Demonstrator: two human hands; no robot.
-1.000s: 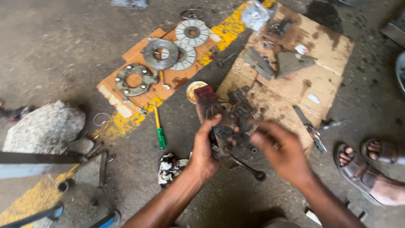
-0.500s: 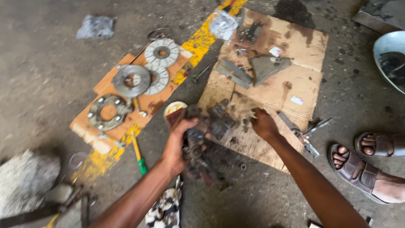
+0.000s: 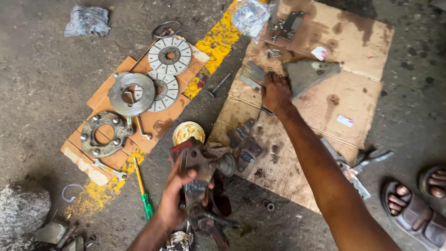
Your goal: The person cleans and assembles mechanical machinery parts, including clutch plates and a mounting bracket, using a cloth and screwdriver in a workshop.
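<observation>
Greasy metal — a dark mechanical assembly [image 3: 200,186] sits upright in the left hand [image 3: 175,202], fingers wrapped closed around its body, held just above the concrete floor [image 3: 42,69] near a small open tin [image 3: 188,132] of yellowish grease.

Right hand [image 3: 277,93] is stretched out over the stained cardboard sheet [image 3: 353,60], palm down, fingers curled onto flat grey metal strips [image 3: 253,76] beside a grey triangular plate [image 3: 309,74]. Whether it has actually closed on a strip — cannot tell.

Judgement: part-fetching step, assembly steadied in one hand while the other selects a piece.

The next move would call for a clean pinch on a single strip, lifting it clear of its neighbours, then bringing it to the assembly.

Friction discs [image 3: 169,56] and a green-handled screwdriver [image 3: 143,189] lie well apart, left.
</observation>
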